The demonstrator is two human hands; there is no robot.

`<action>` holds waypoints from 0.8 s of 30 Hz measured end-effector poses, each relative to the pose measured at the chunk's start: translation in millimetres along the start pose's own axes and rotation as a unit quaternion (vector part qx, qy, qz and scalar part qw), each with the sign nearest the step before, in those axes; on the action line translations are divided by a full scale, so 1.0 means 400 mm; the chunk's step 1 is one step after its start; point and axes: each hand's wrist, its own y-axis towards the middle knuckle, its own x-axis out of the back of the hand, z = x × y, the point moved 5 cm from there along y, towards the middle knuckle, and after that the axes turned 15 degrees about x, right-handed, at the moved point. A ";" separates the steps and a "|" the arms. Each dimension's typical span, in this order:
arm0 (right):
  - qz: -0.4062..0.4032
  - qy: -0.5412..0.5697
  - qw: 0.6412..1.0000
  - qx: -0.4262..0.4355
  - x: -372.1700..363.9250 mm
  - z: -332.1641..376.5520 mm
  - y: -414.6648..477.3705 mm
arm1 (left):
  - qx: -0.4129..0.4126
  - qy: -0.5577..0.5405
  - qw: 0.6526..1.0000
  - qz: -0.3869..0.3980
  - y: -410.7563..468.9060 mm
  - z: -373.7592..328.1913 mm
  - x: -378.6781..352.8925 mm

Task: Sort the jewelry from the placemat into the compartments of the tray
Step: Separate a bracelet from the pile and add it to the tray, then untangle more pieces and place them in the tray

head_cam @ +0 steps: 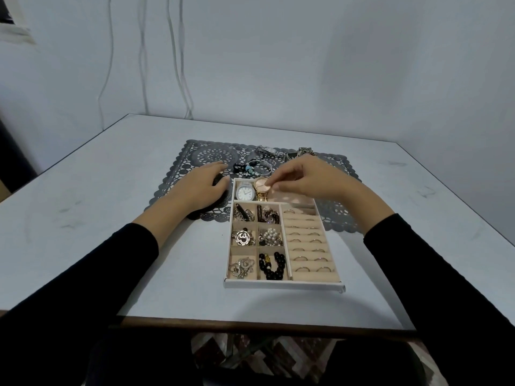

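Observation:
A white tray (281,284) with beige compartments lies on the table, its far end on the grey lace placemat (206,156). In its far compartment sit a silver watch (245,192) and a rose-gold watch (262,188). My right hand (309,178) pinches the rose-gold watch's face with thumb and forefinger. My left hand (202,185) rests flat on the placemat beside the tray, over a dark round thing. The small compartments hold chains, pearls and black beads (271,266); rings (308,250) sit in the right-hand rolls. On the placemat remain a silver watch (269,150), a bangle (260,167) and a chain (302,151).
The grey table's front edge (250,321) runs just before my black sleeves. A wall with hanging white cables (178,65) stands behind the table. Patterned floor shows below the edge.

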 end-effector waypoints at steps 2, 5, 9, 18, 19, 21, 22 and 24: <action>-0.053 0.019 0.998 -0.018 0.024 -0.028 0.004 | -0.013 -0.009 1.000 -0.007 0.013 -0.005 0.001; -0.140 0.034 0.989 -0.036 0.052 -0.073 0.020 | -0.031 -0.027 0.999 -0.009 0.040 -0.007 0.000; -0.212 0.026 0.975 -0.066 0.067 -0.138 0.048 | -0.046 -0.026 0.999 -0.004 0.079 -0.014 -0.007; -0.258 -0.126 0.951 -0.116 0.106 -0.276 0.097 | -0.063 -0.009 0.998 0.024 0.187 -0.041 -0.045; -0.254 -0.144 0.949 -0.120 0.112 -0.286 0.099 | -0.065 -0.007 0.997 0.030 0.198 -0.044 -0.051; -0.237 -0.168 0.948 -0.131 0.121 -0.309 0.102 | -0.070 -0.006 0.997 0.039 0.219 -0.053 -0.061; -0.231 -0.172 0.948 -0.138 0.127 -0.326 0.105 | -0.073 -0.009 0.996 0.044 0.233 -0.059 -0.064; -0.220 -0.171 0.949 -0.147 0.135 -0.359 0.107 | -0.078 -0.023 0.995 0.053 0.262 -0.072 -0.070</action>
